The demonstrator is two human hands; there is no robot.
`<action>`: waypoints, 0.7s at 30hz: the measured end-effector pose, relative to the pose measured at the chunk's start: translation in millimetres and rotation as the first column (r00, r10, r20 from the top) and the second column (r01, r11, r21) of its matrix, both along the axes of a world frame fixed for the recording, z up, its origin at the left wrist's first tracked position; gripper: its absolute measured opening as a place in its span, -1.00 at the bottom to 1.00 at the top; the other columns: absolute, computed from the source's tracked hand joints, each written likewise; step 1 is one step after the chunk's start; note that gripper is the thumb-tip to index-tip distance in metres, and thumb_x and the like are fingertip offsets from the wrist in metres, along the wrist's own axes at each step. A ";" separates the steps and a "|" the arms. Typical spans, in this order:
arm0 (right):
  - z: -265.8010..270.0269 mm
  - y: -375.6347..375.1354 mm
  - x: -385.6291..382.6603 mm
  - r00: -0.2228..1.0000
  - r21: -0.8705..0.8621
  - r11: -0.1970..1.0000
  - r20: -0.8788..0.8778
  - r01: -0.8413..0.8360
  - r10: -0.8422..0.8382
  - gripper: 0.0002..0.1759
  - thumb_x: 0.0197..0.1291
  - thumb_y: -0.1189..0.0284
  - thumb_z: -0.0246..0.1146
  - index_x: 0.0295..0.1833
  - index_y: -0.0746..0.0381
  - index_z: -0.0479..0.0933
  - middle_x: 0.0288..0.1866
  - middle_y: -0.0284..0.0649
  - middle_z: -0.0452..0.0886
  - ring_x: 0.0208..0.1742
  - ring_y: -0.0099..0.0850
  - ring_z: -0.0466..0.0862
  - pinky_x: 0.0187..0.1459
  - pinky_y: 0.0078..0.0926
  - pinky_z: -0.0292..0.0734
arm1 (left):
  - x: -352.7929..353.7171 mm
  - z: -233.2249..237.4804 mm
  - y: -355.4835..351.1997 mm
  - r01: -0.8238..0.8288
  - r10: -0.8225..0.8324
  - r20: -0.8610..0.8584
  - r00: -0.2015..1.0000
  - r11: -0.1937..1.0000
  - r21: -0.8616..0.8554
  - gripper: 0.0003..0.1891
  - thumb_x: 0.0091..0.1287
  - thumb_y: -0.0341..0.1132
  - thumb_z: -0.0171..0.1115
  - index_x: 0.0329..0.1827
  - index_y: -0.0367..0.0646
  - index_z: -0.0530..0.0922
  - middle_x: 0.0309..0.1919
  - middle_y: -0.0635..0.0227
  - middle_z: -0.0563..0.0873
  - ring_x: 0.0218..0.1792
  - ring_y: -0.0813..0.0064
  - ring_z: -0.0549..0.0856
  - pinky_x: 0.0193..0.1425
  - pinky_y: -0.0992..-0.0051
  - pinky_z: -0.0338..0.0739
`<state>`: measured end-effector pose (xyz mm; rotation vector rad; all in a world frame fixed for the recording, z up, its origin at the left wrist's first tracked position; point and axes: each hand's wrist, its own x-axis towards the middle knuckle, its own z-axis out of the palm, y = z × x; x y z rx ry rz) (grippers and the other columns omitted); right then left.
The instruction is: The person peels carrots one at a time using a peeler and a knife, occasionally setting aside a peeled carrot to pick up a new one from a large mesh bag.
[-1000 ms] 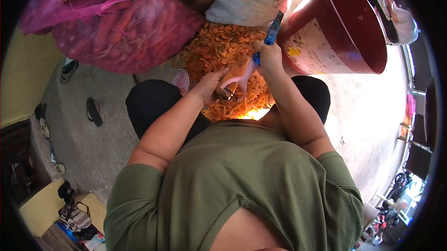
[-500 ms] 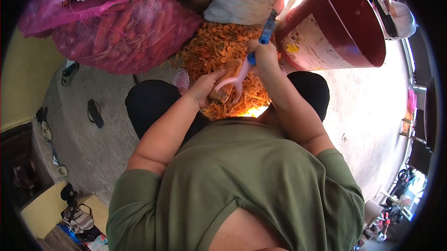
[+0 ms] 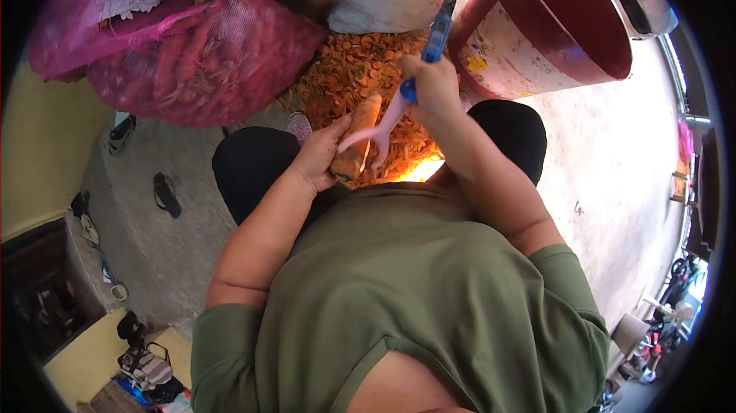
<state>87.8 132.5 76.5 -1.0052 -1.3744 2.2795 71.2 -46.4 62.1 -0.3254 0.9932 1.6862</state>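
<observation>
Carrot at the peeler

The left hand [image 3: 322, 151] has its grip closed round a carrot [image 3: 367, 112] above the peelings heap's [image 3: 360, 68] near edge; the right hand [image 3: 432, 79] grips a peeler [image 3: 392, 115] across it. Apparently mid-peel; the next stroke calls for steady holding. The carrot's long axis slants: stem end bodyward, tip forward and rightward.

1 head-worn camera, looking forward and down.
</observation>
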 end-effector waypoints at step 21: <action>-71.6 89.6 -19.5 0.941 0.020 0.942 -0.051 0.335 -0.334 -0.85 -0.18 0.64 0.20 -0.50 0.23 0.36 -0.59 -0.32 0.41 -0.56 -0.47 0.44 -0.50 -0.51 0.32 | -8.4 -30.4 -8.4 0.149 -0.183 0.102 0.978 0.949 0.277 -0.59 0.33 -0.08 -0.23 0.02 -0.24 0.33 -0.38 0.19 0.53 -0.47 0.36 0.59 -0.47 0.43 0.57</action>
